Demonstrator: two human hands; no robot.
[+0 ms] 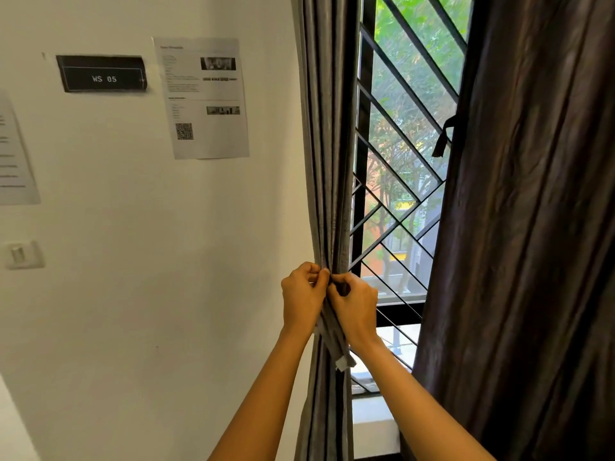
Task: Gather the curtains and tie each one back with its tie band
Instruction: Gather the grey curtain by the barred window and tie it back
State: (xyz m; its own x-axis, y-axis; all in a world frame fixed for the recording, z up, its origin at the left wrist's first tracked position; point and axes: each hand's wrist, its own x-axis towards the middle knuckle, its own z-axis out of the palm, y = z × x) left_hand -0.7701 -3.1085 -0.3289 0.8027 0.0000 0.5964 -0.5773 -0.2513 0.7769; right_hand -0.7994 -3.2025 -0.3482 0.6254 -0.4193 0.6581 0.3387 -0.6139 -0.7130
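Observation:
The left curtain [327, 144], grey and pleated, hangs gathered into a narrow bundle at the window's left edge. My left hand [304, 294] and my right hand [354, 306] meet at its narrowest point, each pinching the grey tie band [336, 347] wrapped there. The band's loose ends hang down between my wrists. The right curtain [532, 227], dark brown, hangs loose and spread. A dark tie band [442, 139] dangles at its inner edge, higher up.
A black diagonal window grille [399, 201] fills the gap between the curtains, with trees outside. On the white wall to the left are a "WS 05" sign [103, 74], printed sheets [203, 98] and a light switch [21, 254]. A white sill [372, 424] sits below.

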